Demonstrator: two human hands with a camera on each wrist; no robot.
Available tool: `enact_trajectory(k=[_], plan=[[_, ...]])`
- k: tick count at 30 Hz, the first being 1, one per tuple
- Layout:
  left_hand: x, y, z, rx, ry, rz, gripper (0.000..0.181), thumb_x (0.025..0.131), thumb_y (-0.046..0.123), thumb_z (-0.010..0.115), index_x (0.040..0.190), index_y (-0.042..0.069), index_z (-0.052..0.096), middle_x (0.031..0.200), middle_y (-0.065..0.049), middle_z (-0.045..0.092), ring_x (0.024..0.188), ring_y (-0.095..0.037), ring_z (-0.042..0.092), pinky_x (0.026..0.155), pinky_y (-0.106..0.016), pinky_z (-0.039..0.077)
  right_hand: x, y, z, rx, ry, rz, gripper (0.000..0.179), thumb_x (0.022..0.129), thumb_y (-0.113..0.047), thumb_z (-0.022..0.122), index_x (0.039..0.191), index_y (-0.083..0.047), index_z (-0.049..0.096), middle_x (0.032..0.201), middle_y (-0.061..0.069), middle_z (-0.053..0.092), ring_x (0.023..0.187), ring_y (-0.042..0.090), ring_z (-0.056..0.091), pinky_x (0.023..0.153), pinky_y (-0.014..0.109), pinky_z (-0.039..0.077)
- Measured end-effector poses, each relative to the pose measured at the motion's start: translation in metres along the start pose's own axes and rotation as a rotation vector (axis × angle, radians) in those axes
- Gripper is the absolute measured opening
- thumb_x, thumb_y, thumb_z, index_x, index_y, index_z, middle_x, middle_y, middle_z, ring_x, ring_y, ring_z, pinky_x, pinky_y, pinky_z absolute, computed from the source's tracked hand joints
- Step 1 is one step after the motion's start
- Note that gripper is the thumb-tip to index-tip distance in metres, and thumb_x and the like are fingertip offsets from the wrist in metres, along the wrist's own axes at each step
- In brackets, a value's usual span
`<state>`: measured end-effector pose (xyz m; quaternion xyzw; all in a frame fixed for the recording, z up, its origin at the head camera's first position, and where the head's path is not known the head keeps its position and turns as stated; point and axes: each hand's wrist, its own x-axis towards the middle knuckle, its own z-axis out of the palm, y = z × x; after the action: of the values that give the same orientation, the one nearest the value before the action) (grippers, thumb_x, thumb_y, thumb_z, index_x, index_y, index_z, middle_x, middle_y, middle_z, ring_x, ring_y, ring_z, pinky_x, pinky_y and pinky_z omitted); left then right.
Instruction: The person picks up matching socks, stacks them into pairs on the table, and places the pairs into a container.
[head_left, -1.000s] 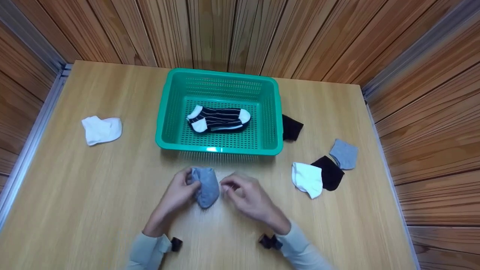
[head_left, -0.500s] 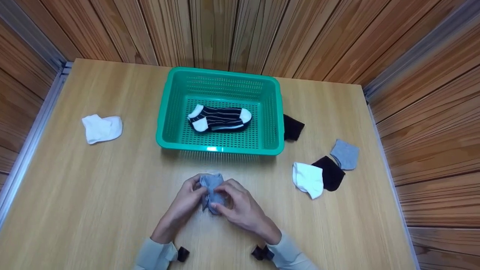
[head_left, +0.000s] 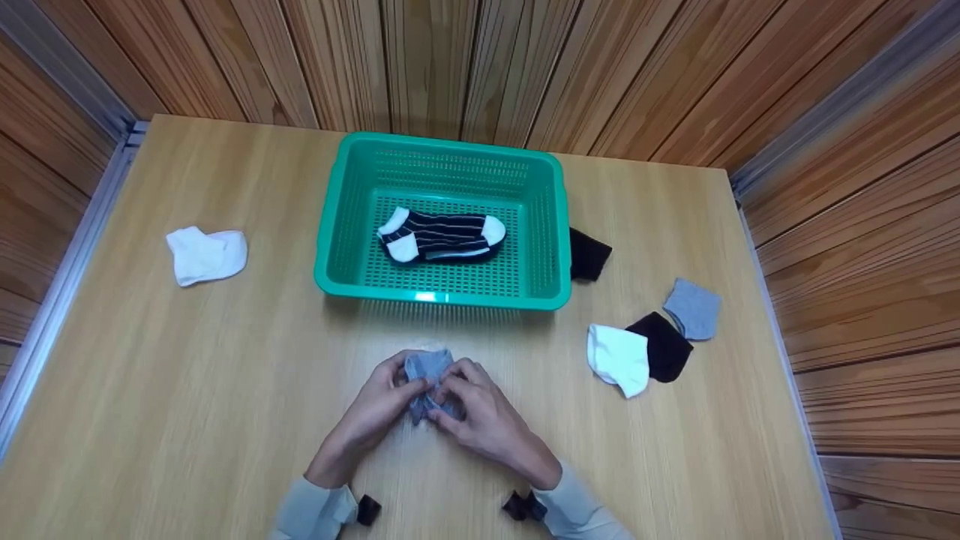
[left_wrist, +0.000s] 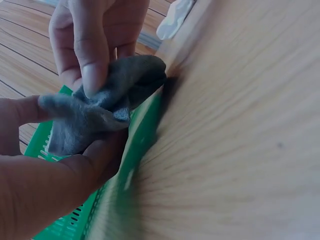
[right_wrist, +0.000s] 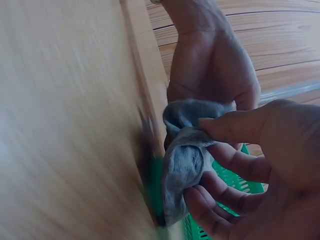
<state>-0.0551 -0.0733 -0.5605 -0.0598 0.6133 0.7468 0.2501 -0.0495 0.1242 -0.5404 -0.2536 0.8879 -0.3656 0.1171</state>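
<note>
Between both hands, just in front of the basket, is a crumpled grey sock point(head_left: 428, 364). My left hand point(head_left: 381, 395) grips its left side, thumb on top and fingers behind. The right hand point(head_left: 480, 412) pinches the sock's right side with thumb and fingertips. In the left wrist view the grey sock point(left_wrist: 85, 120) looks bunched and partly folded over. The right wrist view shows an opening in the sock point(right_wrist: 187, 162) near the right fingers. Parts of the fingers under the fabric are hidden.
A green plastic basket point(head_left: 442, 301) holds striped black-and-white socks point(head_left: 450, 234). At right lie a white sock point(head_left: 619, 358), a black sock point(head_left: 661, 346) and a grey sock point(head_left: 694, 309). Another black sock point(head_left: 589, 255) is partly behind the basket. White socks point(head_left: 206, 256) lie at left.
The right hand, apart from the grey sock one second ago, now pinches it. Both hands and the sock shifted slightly right, and the sock became more bunched.
</note>
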Motion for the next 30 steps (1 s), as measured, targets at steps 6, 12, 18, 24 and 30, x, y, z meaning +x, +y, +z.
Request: enact_trajectory(k=[6,12,18,24,30], plan=[[-0.002,-0.001,-0.001,0.049,0.023,-0.010,0.036,0.103,0.004,0.053,0.138,-0.008,0.052,0.123,-0.014,0.058,0.107,-0.019,0.058,0.091,-0.026,0.051,-0.003,0.007,-0.007,0.180,-0.005,0.043,0.009,0.100,-0.021,0.072,0.101,-0.013,0.067,0.106,-0.001,0.064,0.096,0.013,0.059,0.085,0.025,0.050],[-0.006,0.005,-0.002,0.282,0.104,-0.054,0.033,0.105,0.008,0.055,0.137,0.003,0.058,0.126,-0.010,0.062,0.109,-0.021,0.058,0.097,-0.033,0.046,-0.007,0.019,-0.026,0.312,0.001,0.158,0.010,0.103,-0.022,0.067,0.108,-0.013,0.066,0.101,0.001,0.069,0.085,0.009,0.065,0.075,0.023,0.055],[-0.012,0.011,-0.009,0.547,0.125,-0.049,0.040,0.099,0.007,0.063,0.139,0.009,0.060,0.130,-0.010,0.066,0.114,-0.025,0.059,0.107,-0.049,0.048,-0.015,0.037,-0.042,0.361,0.100,0.242,0.009,0.103,-0.017,0.067,0.108,-0.010,0.065,0.094,0.006,0.073,0.073,0.008,0.067,0.061,0.020,0.051],[-0.012,0.017,-0.013,0.668,0.121,-0.045,0.054,0.091,-0.002,0.067,0.143,0.009,0.056,0.112,-0.010,0.063,0.095,-0.022,0.057,0.081,-0.038,0.049,-0.021,0.051,-0.050,0.365,0.166,0.253,0.011,0.101,-0.007,0.068,0.110,-0.006,0.063,0.096,0.013,0.071,0.066,0.010,0.067,0.057,0.024,0.055],[-0.010,0.020,-0.014,0.696,0.204,-0.065,0.055,0.094,-0.007,0.065,0.145,0.009,0.054,0.106,-0.007,0.061,0.087,-0.019,0.055,0.072,-0.031,0.044,-0.026,0.060,-0.055,0.286,0.171,0.267,0.020,0.100,0.006,0.059,0.101,-0.010,0.070,0.101,0.011,0.067,0.066,0.018,0.068,0.058,0.029,0.059]])
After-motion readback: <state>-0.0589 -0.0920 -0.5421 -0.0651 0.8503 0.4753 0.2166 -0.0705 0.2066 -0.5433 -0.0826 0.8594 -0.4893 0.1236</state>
